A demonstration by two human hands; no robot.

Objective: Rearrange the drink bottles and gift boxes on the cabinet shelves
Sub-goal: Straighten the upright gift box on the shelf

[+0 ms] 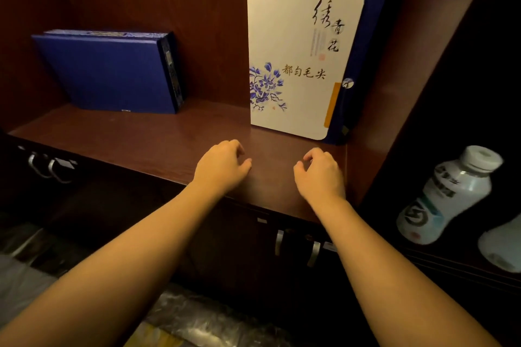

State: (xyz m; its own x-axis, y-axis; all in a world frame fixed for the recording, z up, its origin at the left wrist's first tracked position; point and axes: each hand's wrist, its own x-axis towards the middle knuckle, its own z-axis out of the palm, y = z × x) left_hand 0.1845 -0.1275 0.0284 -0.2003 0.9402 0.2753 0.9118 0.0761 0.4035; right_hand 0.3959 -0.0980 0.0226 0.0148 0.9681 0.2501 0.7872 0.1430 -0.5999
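A white gift box with blue flowers and a blue spine stands upright at the right end of the dark wooden shelf. A plain blue gift box leans against the back wall on the left. My left hand and my right hand hover just above the shelf's front edge, below the white box, fingers loosely curled and apart, holding nothing. A white drink bottle with a white cap stands in the neighbouring compartment on the right.
A vertical cabinet wall separates the shelf from the bottle's compartment. A second white bottle is partly cut off at the right edge. Below the shelf are cabinet doors with metal handles. Plastic-wrapped items lie on the floor.
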